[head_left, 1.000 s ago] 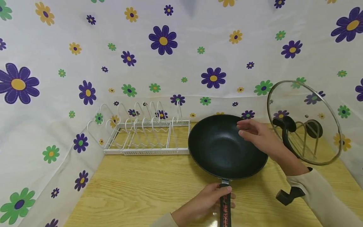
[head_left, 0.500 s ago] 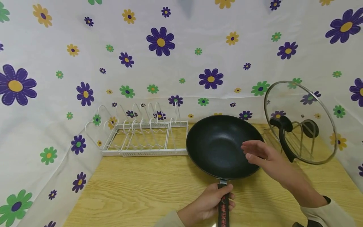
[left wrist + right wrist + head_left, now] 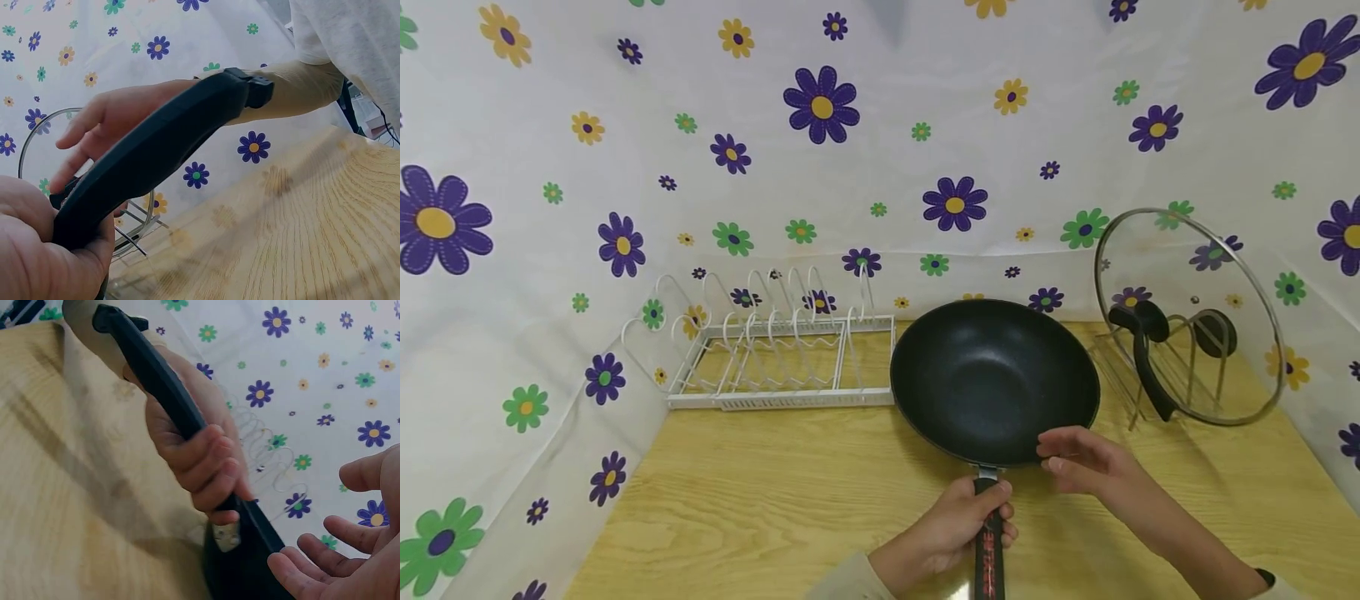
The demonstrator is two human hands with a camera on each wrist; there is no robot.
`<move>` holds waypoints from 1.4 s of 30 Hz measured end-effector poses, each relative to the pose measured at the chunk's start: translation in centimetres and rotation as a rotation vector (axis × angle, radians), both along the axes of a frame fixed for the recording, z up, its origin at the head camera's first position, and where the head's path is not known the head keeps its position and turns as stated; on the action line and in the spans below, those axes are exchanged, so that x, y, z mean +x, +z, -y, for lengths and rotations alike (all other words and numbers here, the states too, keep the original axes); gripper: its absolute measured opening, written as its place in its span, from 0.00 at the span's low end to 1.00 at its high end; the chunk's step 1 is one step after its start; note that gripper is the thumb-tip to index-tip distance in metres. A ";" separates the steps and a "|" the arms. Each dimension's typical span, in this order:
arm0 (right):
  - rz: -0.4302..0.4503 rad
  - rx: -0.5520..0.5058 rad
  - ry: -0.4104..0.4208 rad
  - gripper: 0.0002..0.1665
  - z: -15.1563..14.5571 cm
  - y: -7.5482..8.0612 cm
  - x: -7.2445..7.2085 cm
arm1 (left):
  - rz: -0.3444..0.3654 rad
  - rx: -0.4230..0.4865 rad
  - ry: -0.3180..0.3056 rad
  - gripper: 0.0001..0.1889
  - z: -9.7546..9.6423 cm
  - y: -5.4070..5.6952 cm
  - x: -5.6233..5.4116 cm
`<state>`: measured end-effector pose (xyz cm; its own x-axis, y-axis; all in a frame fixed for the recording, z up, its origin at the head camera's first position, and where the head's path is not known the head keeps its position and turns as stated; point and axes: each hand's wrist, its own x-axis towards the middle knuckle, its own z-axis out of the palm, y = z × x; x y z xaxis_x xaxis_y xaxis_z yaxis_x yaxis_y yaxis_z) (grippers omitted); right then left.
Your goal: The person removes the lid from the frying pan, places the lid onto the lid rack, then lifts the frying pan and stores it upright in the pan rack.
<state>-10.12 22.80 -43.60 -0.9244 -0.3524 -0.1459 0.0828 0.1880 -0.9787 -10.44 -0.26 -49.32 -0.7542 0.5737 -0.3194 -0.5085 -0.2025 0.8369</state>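
A black wok (image 3: 992,375) with a long black handle (image 3: 988,542) stands in the middle of the head view, its handle toward me. My left hand (image 3: 951,525) grips that handle near the pan, thumb on top. In the right wrist view the left hand's fingers (image 3: 212,469) wrap round the handle below the metal bracket (image 3: 226,536). My right hand (image 3: 1097,467) hovers beside the wok's near right rim with fingers loosely extended, holding nothing. The right wrist view shows its fingers (image 3: 350,550) spread apart next to the wok.
A white wire dish rack (image 3: 782,400) sits at the back left, close to the wok. At the right a glass lid (image 3: 1247,267) with a black handle (image 3: 1142,367) leans upright in a wire stand (image 3: 1191,367). Flowered sheeting (image 3: 880,150) walls the wooden table (image 3: 760,492).
My right hand has come back toward me, from over the wok's far right side to its near right rim. The left hand keeps its grip on the handle, and the wok stays put.
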 end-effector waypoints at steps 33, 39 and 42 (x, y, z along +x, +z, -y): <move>0.600 -0.548 0.460 0.24 5.8 -5.4 4.8 | -0.084 -0.009 -0.056 0.09 0.5 0.1 -0.7; 0.624 -0.690 0.533 0.20 7.1 -5.7 5.2 | -0.142 -0.074 -0.083 0.11 0.9 0.3 -0.9; 0.617 -0.793 0.573 0.19 7.9 -6.0 5.3 | -0.157 -0.076 -0.095 0.09 1.2 0.2 -1.0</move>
